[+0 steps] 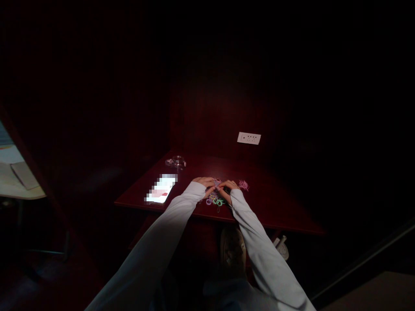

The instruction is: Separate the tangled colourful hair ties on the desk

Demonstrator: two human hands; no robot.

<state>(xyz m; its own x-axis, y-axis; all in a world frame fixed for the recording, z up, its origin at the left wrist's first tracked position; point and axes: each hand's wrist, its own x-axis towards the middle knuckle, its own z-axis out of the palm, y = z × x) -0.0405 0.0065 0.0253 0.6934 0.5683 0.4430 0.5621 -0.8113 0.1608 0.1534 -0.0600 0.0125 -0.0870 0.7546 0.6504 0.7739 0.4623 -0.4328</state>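
My left hand (pixel 205 182) and my right hand (pixel 228 187) meet over a small heap of coloured loops (pixel 215 200) on a dark red table (pixel 275 207). The fingertips of both hands pinch at a small piece from the heap between them; it is too small and dim to tell what it is. Both arms wear pale long sleeves. A pink tangle of loops (pixel 244 185) lies just right of my right hand.
A lit phone (pixel 161 189) lies on the table left of my hands. A clear glass dish (pixel 176 162) stands at the back left. A white socket plate (pixel 249 138) is on the dark wall. Shoes (pixel 232 246) show under the table. Another desk (pixel 16 177) is far left.
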